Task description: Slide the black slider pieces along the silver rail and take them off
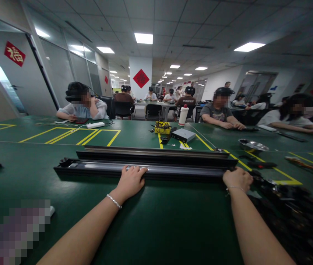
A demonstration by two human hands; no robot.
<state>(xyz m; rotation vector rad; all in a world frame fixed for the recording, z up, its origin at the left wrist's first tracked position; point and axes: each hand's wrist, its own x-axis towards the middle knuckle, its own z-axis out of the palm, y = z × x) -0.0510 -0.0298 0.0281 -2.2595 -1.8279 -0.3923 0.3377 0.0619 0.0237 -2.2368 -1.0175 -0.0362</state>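
Note:
A long black channel-shaped rail (pixel 181 173) lies crosswise on the green table in front of me. My left hand (pixel 130 179) grips its near edge around the middle, with the fingers bent over into the channel. At the rail's right end, my right hand (pixel 238 179) is closed, its fingers curled. What those fingers pinch there is hidden behind the hand. A small black end piece (pixel 66 161) sits at the rail's left end. Just behind lies a second long black rail (pixel 151 151), roughly parallel to the first.
A heap of dark parts (pixel 291 206) lies to the right of my right hand. Farther back are a metal bowl (pixel 253 145), a grey box (pixel 183 135), a yellow container (pixel 162 128) with cables, and a bottle (pixel 183 115). People sit across the table.

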